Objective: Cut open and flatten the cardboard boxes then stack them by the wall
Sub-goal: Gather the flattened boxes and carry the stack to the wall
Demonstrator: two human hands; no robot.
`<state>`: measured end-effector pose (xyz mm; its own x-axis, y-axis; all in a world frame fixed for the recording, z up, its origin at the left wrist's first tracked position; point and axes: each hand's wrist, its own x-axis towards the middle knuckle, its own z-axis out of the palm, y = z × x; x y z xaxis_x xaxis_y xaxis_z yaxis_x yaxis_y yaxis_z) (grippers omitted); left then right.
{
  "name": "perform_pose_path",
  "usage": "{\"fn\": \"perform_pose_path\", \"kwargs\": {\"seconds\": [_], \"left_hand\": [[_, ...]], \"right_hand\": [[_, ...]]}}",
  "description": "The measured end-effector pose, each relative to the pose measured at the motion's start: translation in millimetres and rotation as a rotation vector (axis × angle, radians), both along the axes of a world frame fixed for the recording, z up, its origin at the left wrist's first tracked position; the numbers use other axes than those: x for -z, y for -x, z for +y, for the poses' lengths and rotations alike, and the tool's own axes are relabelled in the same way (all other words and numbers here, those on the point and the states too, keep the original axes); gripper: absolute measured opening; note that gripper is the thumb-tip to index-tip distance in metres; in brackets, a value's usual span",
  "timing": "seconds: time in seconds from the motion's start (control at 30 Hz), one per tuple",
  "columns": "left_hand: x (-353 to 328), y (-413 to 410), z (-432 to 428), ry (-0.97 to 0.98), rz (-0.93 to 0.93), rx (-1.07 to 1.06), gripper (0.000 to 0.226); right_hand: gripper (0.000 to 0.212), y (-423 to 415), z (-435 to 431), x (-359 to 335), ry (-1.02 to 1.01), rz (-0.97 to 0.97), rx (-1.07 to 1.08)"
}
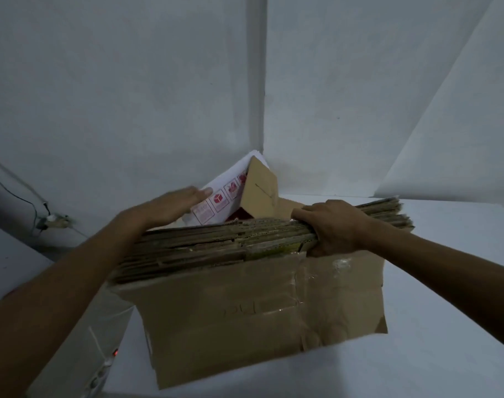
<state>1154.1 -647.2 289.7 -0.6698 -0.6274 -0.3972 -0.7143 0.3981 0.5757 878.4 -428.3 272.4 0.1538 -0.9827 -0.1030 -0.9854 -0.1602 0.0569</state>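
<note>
Flattened cardboard stack (216, 242) upright btwn hands, printed box (216, 202) behind it, wall (130, 96) beyond.

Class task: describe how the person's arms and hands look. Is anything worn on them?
The left arm and right arm are bare as far as they show. The left hand and right hand wear no gloves; no watch, ring or bracelet is visible.

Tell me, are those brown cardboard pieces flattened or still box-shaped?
Flattened: the cardboard pieces show as thin layered edges packed together, standing on edge, gripped by the right hand.
</note>
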Motion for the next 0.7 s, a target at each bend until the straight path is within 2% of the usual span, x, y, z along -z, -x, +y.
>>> {"fn": "perform_pose_path", "kwargs": {"seconds": [0.07, 0.13, 0.23, 0.33, 0.37, 0.53, 0.63, 0.7], "left_hand": [[12.0, 20.9, -28.0, 0.21, -0.035, -0.045, 0.089], [26.1, 37.1, -51.5, 0.295, -0.058, -0.148, 0.095], [46.5, 47.5, -78.6, 0.129, -0.171, -0.27, 0.114], [81.3, 53.4, -106.8, 0.006, -0.285, -0.184, 0.141], [94.1, 59.1, -114.5, 0.002, -0.28, -0.143, 0.14], [68.0, 81.0, -85.0, -0.037, -0.226, 0.058, 0.091], [58.9, 82.9, -79.9, 0.164, -0.238, 0.171, 0.065], [43.3, 84.4, -71.3, 0.288, -0.13, 0.257, 0.053]], "right_hand": [[0.054, -2.5, 12.6, -0.1, 0.04, 0.028, -0.036], [0.053, -6.2, 30.3, -1.5, 0.067, 0.023, -0.062], [0.051, -9.0, 54.3, -4.3, 0.086, 0.008, -0.086], [0.051, -9.3, 64.4, -7.2, 0.083, 0.025, -0.063], [0.051, -9.2, 64.1, -7.1, 0.078, 0.027, -0.051], [0.056, -3.2, 40.4, -3.2, 0.07, 0.034, -0.043], [0.061, 1.7, 22.9, -1.2, 0.057, 0.045, -0.056], [0.063, 4.5, 16.7, -1.5, 0.041, 0.05, -0.064]]}}
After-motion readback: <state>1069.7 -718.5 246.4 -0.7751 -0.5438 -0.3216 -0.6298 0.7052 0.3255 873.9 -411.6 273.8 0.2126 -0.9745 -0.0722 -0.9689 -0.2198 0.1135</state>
